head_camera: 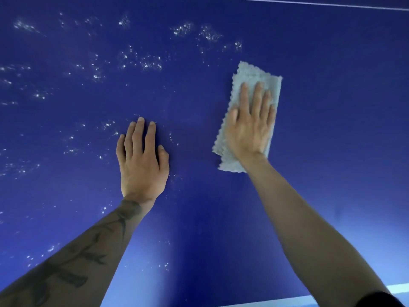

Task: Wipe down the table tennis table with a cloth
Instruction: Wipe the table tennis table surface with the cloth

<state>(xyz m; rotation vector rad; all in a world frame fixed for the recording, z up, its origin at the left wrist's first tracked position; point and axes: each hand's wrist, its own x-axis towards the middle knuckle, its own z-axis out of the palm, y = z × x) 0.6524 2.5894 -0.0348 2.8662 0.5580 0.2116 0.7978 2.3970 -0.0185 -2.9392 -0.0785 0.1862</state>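
Now right hand flat on cloth; left hand flat, seemingly touching table.

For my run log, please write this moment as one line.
right hand: flat on pale grey cloth | left hand: flat on blue table tennis table | white specks: left and far parts
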